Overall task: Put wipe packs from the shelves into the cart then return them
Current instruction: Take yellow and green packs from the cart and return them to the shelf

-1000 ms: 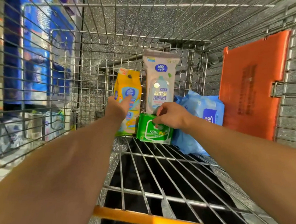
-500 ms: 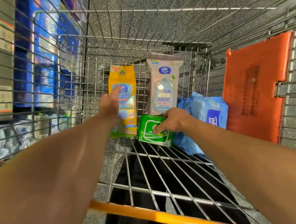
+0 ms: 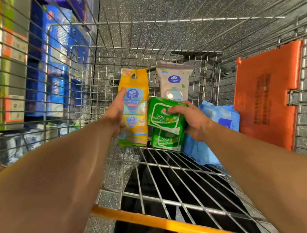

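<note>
Inside the wire cart (image 3: 173, 197), the left hand (image 3: 116, 112) clasped the upright yellow wipe pack (image 3: 133, 116) by its left edge, while the right hand (image 3: 191, 119) gripped a green wipe pack (image 3: 162, 115) raised above another green pack (image 3: 166, 140).

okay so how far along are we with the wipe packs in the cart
Loaded: packs sit in the cart. In hand: left hand grips the yellow pack, right hand lifts a green pack. Left: second green pack, white pack, blue pack.
</note>
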